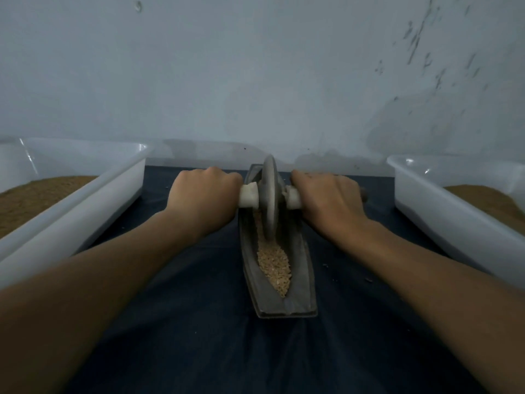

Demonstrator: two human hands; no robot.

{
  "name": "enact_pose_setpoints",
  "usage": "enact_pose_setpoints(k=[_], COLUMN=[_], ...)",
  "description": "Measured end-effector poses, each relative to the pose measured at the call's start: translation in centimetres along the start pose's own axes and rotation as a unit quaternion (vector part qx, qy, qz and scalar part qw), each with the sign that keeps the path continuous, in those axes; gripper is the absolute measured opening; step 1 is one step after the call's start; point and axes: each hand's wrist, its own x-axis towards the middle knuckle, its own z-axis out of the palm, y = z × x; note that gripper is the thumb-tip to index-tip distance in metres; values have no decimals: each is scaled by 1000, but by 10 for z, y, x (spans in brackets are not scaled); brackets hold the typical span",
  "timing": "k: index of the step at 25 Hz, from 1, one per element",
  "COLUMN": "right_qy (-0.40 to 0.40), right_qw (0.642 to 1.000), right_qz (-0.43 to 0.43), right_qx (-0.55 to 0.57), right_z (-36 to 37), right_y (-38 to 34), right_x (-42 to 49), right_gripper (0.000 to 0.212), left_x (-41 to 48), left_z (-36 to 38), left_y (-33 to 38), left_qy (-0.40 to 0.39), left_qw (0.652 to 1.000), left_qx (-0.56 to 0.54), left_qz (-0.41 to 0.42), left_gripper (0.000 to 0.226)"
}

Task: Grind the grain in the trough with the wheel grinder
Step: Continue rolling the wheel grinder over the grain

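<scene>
Straight ahead, a long, boat-shaped, dark grey metal trough (302,280) lies lengthwise on a dark blue cloth (199,322), pointing away from the person. Its groove holds pale tan crushed grain (274,265), heaped in the near half and thinning along the left of the wheel. One grey metal grinding wheel (269,194) stands upright on its edge in the far half of the trough, its rim down in the grain. A whitish cylindrical handle (247,196) passes through its hub and sticks out on both sides. The left hand (203,194) is curled round the left end of the handle and the right hand (326,197) round the right end, each close beside the wheel. Two white rectangular plastic tubs flank the cloth: the left tub (93,203) and the right tub (443,220) each hold a bed of fine brown granular stuff (34,194). A few loose specks lie on the cloth by the right forearm.
</scene>
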Motion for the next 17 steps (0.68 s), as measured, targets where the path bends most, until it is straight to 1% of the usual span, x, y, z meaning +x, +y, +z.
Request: enact_pose_setpoints(k=[2,3,4,5,7,9,10,11,12,13,15,17], right_qy=[82,121,141,139,98,25,-10,-36,-44,-33,35,66], right_qw=[996,991,988,989,995,1000,999,998,998,999,999,995], right_qz=[-47,-59,-64,-55,-27,18,37,47,48,31,-24,-64], right_qx=[-7,-2,3,6,-9,-1,17,23,23,13,3,34], right_z=[-1,-3,-3,-1,3,3,4,4,2,-2,-10,-20], right_y=[5,6,7,7,4,-2,-3,-3,-1,1,7,13], right_x=[-25,-37,-44,-44,-28,-4,5,10,8,-2,-30,-51], right_gripper=[27,26,25,24,24,20,16,15,15,16,25,35], left_x=[-22,-32,-36,-34,-21,1,9,11,7,-3,-27,-45], left_z=[0,-2,-4,-4,-1,0,-1,-3,-5,-8,-9,-14], left_y=[-3,-4,-6,-7,-3,0,2,4,5,4,-3,-12], left_qy=[65,100,121,115,58,7,-5,-13,-16,-7,53,109], left_qw=[997,993,990,991,996,1000,1000,1000,1000,1000,998,990], left_qx=[15,20,19,14,28,15,10,0,0,0,-2,13], left_qz=[47,67,74,73,59,9,-8,-17,-17,-11,34,90], left_gripper=[28,32,33,33,29,10,5,6,5,7,24,29])
